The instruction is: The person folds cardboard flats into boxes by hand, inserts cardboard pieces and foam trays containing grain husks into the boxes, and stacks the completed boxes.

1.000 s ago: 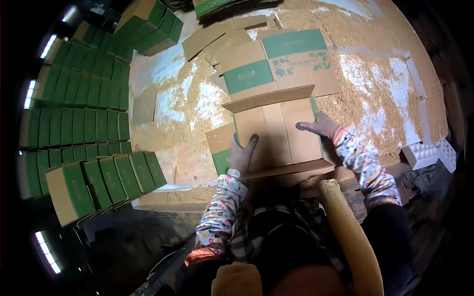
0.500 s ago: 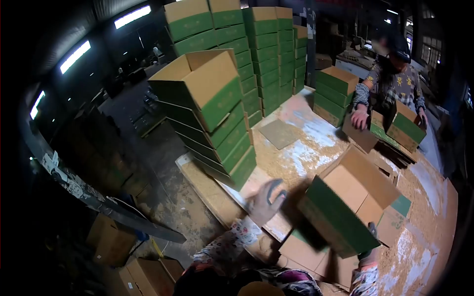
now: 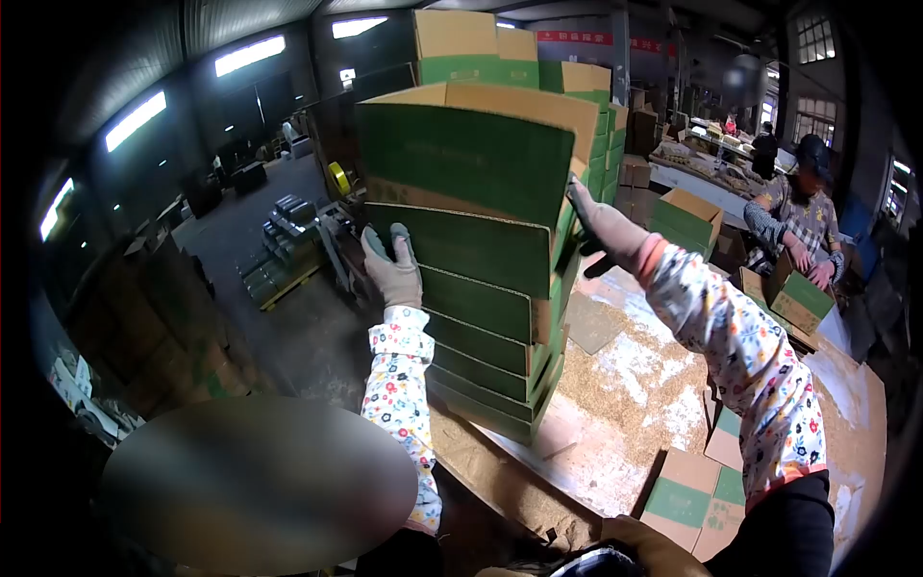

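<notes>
A stack of nested open cardboard boxes, green outside and brown inside, rises in front of me. The top box (image 3: 466, 149) sits slightly tilted on the stacked boxes (image 3: 481, 317), with a gap beneath its front panel. My left hand (image 3: 392, 272), in a pale glove with grey fingertips, is at the stack's left front edge just below the top box, fingers spread upward. My right hand (image 3: 608, 229), also gloved, lies against the right side of the top box with its fingers extended; part of them is hidden behind the corner.
Taller box stacks (image 3: 461, 43) stand behind. Flattened cartons (image 3: 678, 490) lie on the dusty worktable (image 3: 635, 385), with a loose brown sheet (image 3: 593, 322) farther back. Across the table a co-worker (image 3: 803, 207) handles another box (image 3: 801, 300). A pallet with metal pieces (image 3: 288, 240) sits on the floor at left.
The box my right hand held over the table is now on top of the stack. Both hands have moved up to the stack's sides. My view has turned left and lifted.
</notes>
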`<state>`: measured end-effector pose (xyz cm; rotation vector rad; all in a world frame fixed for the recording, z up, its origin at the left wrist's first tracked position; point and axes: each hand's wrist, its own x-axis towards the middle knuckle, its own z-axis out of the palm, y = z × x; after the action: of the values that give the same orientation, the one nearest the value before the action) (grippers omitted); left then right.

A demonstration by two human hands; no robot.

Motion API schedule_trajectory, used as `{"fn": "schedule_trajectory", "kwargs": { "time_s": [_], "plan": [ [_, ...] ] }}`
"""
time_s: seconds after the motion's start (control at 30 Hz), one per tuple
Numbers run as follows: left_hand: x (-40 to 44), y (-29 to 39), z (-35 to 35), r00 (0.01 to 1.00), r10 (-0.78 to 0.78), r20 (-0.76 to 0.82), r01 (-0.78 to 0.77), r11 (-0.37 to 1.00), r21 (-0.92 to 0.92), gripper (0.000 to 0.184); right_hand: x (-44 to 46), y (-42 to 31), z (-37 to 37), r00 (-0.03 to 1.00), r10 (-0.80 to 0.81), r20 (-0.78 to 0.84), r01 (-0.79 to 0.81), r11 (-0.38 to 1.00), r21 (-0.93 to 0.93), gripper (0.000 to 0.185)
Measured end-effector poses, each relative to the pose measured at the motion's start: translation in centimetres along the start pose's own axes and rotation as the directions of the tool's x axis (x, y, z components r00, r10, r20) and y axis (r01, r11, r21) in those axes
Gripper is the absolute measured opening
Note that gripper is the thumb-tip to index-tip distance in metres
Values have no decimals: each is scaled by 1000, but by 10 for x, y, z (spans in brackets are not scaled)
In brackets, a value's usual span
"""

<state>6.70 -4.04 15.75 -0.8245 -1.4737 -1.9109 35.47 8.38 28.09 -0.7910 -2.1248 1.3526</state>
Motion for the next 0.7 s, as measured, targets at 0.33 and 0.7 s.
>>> {"fn": "schedule_trajectory", "kwargs": {
  "time_s": [0.33, 0.7],
  "plan": [
    [-26, 20, -3, 991, 130, -39, -111, 943, 314, 46, -267, 286, -5, 935, 334, 123, -169, 720, -673, 71],
    [-595, 148, -71, -258, -656, 709, 452, 567, 689, 79, -662, 489, -149, 244, 427, -871, -917, 395, -64, 84]
  ]
}}
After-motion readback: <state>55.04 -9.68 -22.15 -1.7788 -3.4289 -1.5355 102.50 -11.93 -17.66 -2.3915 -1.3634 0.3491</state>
